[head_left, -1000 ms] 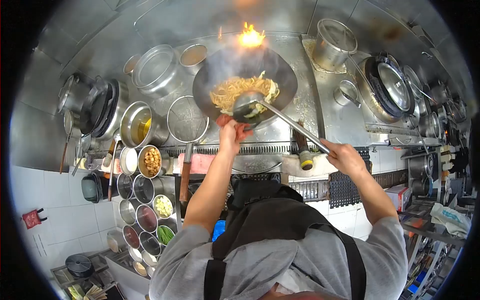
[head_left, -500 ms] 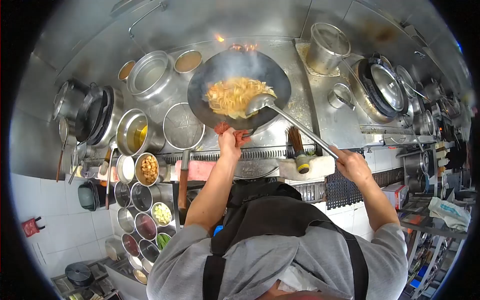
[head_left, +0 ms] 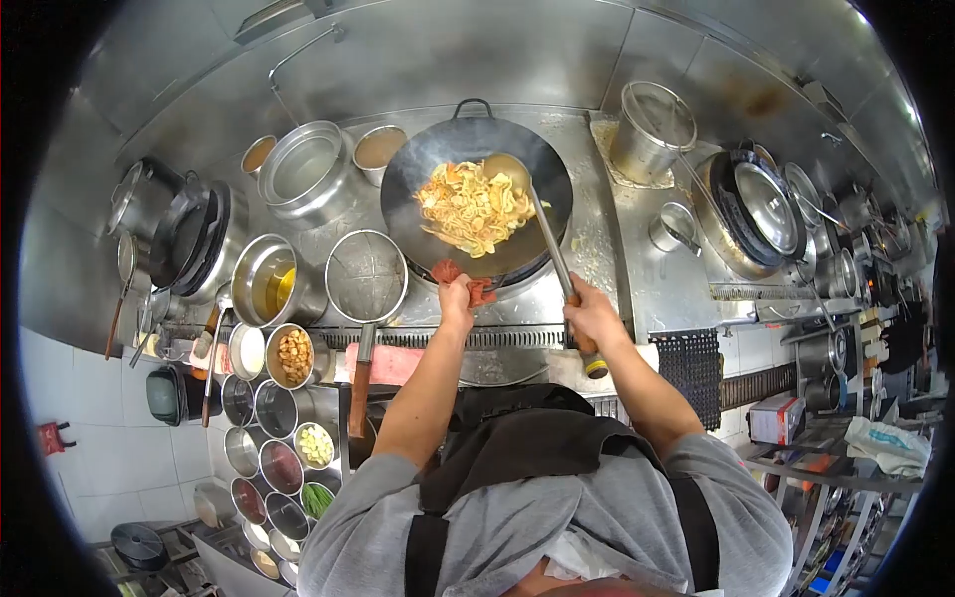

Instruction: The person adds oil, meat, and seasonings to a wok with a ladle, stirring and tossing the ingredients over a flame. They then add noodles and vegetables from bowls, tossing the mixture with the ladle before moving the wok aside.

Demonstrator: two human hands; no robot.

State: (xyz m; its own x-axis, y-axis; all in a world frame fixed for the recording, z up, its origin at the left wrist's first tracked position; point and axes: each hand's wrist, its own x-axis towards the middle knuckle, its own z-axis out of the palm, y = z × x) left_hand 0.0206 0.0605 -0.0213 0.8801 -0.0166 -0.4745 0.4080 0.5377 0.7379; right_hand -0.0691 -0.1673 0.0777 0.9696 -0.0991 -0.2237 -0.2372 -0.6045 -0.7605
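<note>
My left hand (head_left: 456, 301) is closed around a red cloth (head_left: 481, 292) at the near handle of a black wok (head_left: 418, 154). In the wok lies a heap of noodle-like food (head_left: 468, 214), yellow with orange bits, and thin steam rises at its left. A long metal ladle (head_left: 550, 237) slants across the wok's right side, its bowl against the food's upper right. My right hand (head_left: 594, 314) grips the ladle's handle near the counter's front edge. Just below that hand shows the yellow-ringed end of a brush (head_left: 595, 366), otherwise mostly hidden.
Left of the wok rests a wire strainer (head_left: 366, 276) with a wooden handle. Beyond it stand an oil pot (head_left: 267, 281), a large pot (head_left: 303, 171) and several ingredient tins (head_left: 315, 446). To the right are a tall strainer-topped pot (head_left: 652, 134) and a small metal cup (head_left: 673, 227).
The flames at the wok's far rim are gone and its far handle shows clearly. The food has shifted and bunched up. My right hand has moved left, bringing the ladle more upright.
</note>
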